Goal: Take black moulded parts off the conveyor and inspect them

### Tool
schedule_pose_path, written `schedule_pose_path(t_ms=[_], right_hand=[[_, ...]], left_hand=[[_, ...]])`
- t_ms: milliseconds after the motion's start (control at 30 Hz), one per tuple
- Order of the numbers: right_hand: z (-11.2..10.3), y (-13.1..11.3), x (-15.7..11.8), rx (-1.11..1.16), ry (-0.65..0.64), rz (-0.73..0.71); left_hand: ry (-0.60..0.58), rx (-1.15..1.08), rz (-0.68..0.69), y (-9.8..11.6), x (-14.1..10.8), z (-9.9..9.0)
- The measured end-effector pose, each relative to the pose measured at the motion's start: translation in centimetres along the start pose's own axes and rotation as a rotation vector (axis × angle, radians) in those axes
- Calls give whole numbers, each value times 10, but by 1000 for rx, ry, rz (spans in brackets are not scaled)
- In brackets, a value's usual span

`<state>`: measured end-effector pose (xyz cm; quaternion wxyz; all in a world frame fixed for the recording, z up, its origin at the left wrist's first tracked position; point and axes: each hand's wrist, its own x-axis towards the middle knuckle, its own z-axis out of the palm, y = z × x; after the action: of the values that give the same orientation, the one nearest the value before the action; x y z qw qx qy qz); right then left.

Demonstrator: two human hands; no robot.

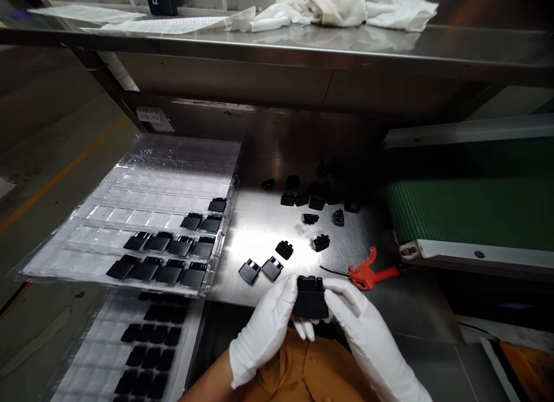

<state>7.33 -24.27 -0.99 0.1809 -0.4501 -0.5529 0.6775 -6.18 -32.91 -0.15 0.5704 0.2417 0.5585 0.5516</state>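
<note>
My left hand (273,312) and my right hand (352,307), both in white gloves, hold one black plastic part (310,298) between them. Its notched end points away from me and its broad flat face is turned up. Fingers of both hands grip its sides, and some fingertips show beneath it. Just beyond my left hand lie two similar black parts (272,268) on the steel table (242,229). Farther back, several more black parts (284,250) are scattered in various poses. A red air blow gun (366,272) with a thin metal nozzle lies beyond my right hand.
On the left, a clear plastic tray (108,188) holds rows of black parts in its nearer right pockets. Another filled tray (93,338) sits lower down. A green conveyor belt (476,200) runs at right. Overhead, a steel shelf (259,44) carries white cloths (329,8) and papers.
</note>
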Motion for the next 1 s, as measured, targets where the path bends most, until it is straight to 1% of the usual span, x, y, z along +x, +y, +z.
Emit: schedule_pose_path(t_ms=[133,267,333,400,467,533,667,733,800,867,933,1000], right_hand=[[2,-2,0,-21,-7,-8],[1,-3,-1,-33,-28,9],[1,-1,-1,-29,-38,17],[1,4,1,-3,-45,32],[1,12,5,37,-62,46],[2,25,12,26,-89,48],[2,58,28,-108,-147,46],[3,75,36,-219,-163,17],[3,90,44,-372,-128,-35],[4,100,54,-496,-62,-87],[8,104,65,-543,-15,-118],[13,102,74,-568,-15,-149]], left_hand=[[0,30,17,0,0,0],[-1,42,0,4,-2,1],[16,40,-14,4,-2,1],[36,32,-28,0,-1,0],[38,30,-29,-9,4,-2],[43,65,-23,-23,10,-6],[54,277,-21,-52,24,-16],[41,399,-5,-66,28,-20],[15,506,12,-77,30,-24],[-7,598,8,-86,32,-29],[-6,677,-20,-93,34,-36],[31,743,-48,-97,38,-43]])
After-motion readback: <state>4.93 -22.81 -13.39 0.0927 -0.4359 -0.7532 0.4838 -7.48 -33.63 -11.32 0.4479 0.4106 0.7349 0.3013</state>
